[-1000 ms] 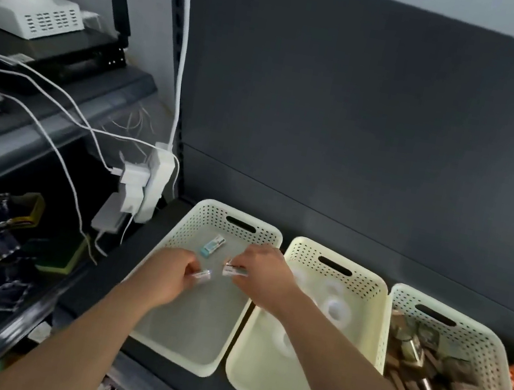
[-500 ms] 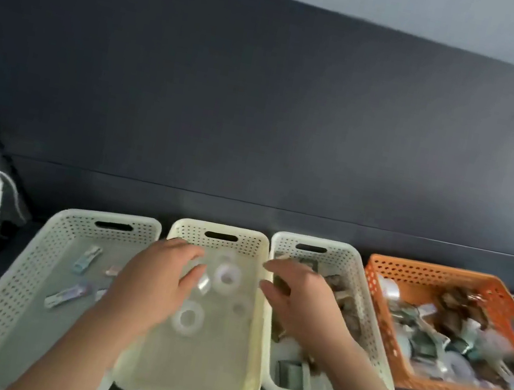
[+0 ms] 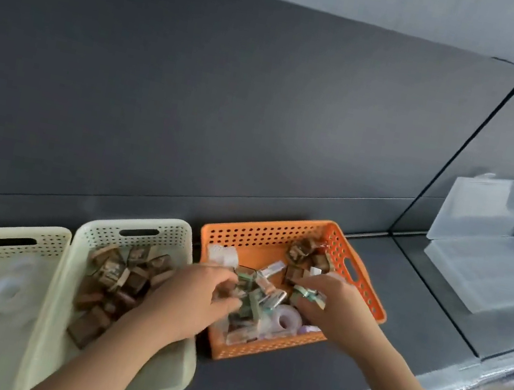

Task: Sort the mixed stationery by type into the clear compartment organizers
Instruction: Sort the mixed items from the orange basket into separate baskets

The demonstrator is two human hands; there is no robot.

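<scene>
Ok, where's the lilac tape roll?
Head view, right of centre: the lilac tape roll lies in the orange basket by its front wall, beside the right hand.

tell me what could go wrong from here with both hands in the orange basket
1. The right hand grips a green-banded bundle in the crowded orange basket; lifting it may drag neighbours out.
2. The left hand reaches in across the cream basket of brown packets; the forearm could nudge it or drop strays into it.
</scene>
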